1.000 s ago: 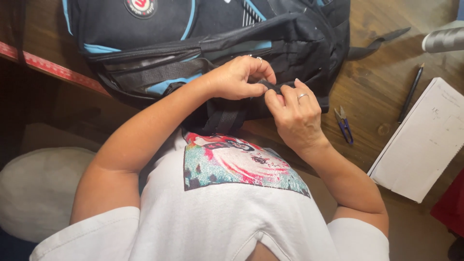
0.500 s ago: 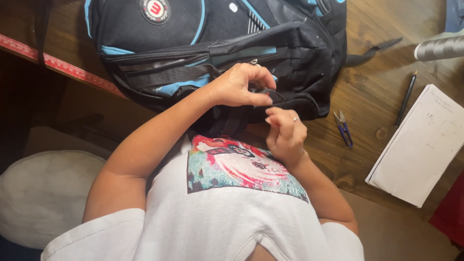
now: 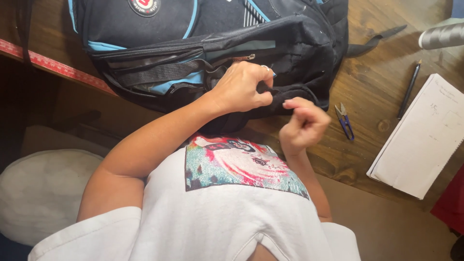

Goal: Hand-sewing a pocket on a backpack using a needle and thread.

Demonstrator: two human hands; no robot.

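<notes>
Head view: a black backpack [image 3: 203, 48] with blue trim lies flat on the wooden surface [image 3: 382, 82], its lower edge hanging toward the person so that the seam there sits within easy reach. The left hand [image 3: 241, 87] rests on that near edge, its grip pinched on a fold of the black fabric, apparently to keep the cloth taut and steady. The right hand [image 3: 302, 126] hovers just off the backpack's near edge, beside the left hand, its grip clenched with fingertips pressed together as if around something very fine; whether it holds a needle or thread cannot be told.

To the right of the backpack, a pair of small blue-handled thread snips [image 3: 344, 121] lies close at hand on the surface. Farther right of the backpack sit a dark pencil [image 3: 409, 89] and a white notebook [image 3: 425, 140]. A grey thread spool [image 3: 442, 35] lies beyond its upper right corner. A red measuring tape [image 3: 53, 65] runs along the surface's edge, passing under the backpack's left side.
</notes>
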